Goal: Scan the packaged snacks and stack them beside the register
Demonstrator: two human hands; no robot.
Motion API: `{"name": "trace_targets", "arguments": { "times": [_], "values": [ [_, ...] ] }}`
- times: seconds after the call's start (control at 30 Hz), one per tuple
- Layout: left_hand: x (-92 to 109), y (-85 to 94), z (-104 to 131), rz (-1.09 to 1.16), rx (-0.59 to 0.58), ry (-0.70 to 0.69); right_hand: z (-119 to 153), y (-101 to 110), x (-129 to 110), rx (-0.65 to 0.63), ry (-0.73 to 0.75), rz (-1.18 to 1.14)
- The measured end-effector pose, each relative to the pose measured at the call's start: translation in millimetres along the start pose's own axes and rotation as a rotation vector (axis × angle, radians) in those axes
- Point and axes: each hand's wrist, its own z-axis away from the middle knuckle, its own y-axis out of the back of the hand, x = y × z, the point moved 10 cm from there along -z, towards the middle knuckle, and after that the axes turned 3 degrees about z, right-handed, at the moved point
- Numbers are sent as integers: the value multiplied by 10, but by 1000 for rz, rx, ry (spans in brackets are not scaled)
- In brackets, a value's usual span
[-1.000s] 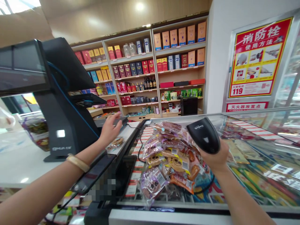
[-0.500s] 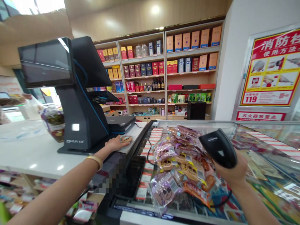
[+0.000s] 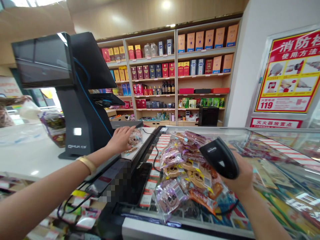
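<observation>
My left hand is over the white counter beside the till, fingers stretched out. It is beside a small clear snack packet, and its fingertips seem to touch the wrap. My right hand is closed round the grip of a black barcode scanner, whose head points left over a pile of wrapped snacks. In this pile a purple-and-clear packet lies in front, a yellow-edged packet is in the middle, and an orange packet is near the scanner's cable.
On the left stands a dark till with two screens. A black phone-like slab lies between the counter and the glass-topped case. Shelves of boxes and bottles line the back wall. A red-and-yellow poster hangs at right.
My left hand has lifted and its fingers have spread over the packet by the till. The scanner in my right hand has shifted left over the pile. The view has moved slightly.
</observation>
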Motion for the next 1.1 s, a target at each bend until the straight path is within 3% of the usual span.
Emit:
{"name": "trace_targets", "arguments": {
  "times": [0.1, 0.23, 0.3, 0.4, 0.6, 0.8, 0.97, 1.1],
  "values": [
    [376, 500, -99, 1, 49, -205, -38, -102, -183, -105, 80, -84],
    [922, 1080, -158, 7, 64, -354, -36, -245, -318, -224, 106, -125],
    [1158, 1301, -151, 21, 80, -392, -26, -293, -347, -251, 105, -149],
    [1409, 1488, -124, 34, 87, -427, -21, -331, -350, -256, 89, -142],
    [1624, 1576, -72, 52, 112, -483, -46, -366, -371, -284, 75, -147],
    [1635, 1578, -35, 113, 113, -487, -82, -340, -390, -265, 67, -145],
    [1543, 1631, -78, 374, 202, -380, -55, -32, -96, 38, -57, -91],
    [1556, 1406, -251, 709, 173, -260, 140, 188, 404, 275, -348, 17]
  ]
}}
